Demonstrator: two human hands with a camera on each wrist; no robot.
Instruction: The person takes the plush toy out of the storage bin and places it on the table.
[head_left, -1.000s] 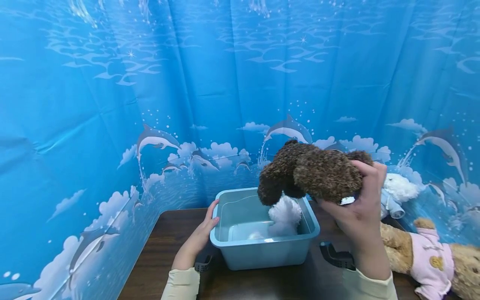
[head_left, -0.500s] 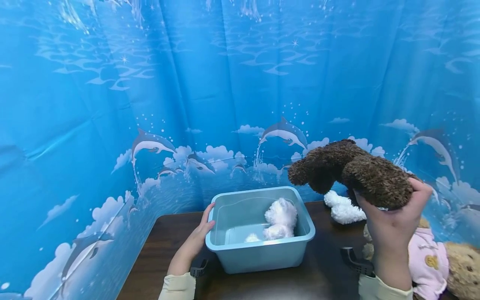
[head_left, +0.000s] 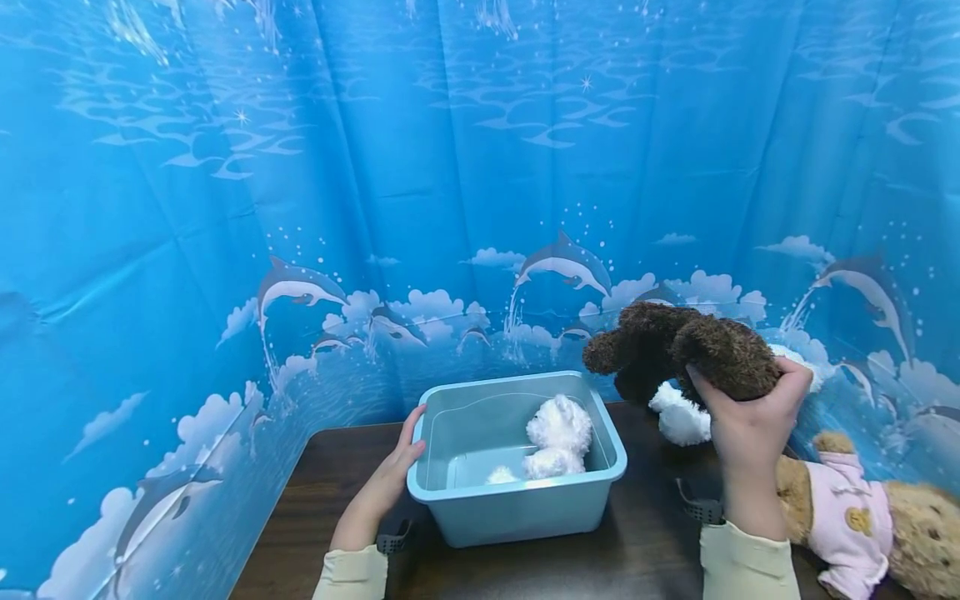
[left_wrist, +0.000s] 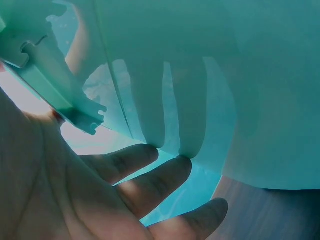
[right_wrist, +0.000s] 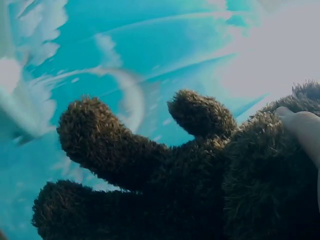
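Note:
My right hand point(head_left: 746, 417) grips a dark brown plush toy point(head_left: 678, 350) and holds it in the air to the right of a light blue plastic bin point(head_left: 517, 500). In the right wrist view the brown toy's point(right_wrist: 165, 180) furry limbs fill the frame, with a fingertip point(right_wrist: 300, 125) pressed into its fur. A white fluffy toy point(head_left: 557, 437) lies inside the bin. My left hand point(head_left: 393, 475) rests with straight fingers point(left_wrist: 150, 180) against the bin's left wall point(left_wrist: 165, 75).
Another white plush point(head_left: 678, 417) lies on the dark wooden table point(head_left: 322, 517) behind my right hand. A tan bear in a pink top point(head_left: 862, 521) lies at the right edge. A blue dolphin-print curtain point(head_left: 450, 167) encloses the table on three sides.
My right hand has carried the brown plush from above the bin to the right and then lowered it. The left hand has stayed on the bin.

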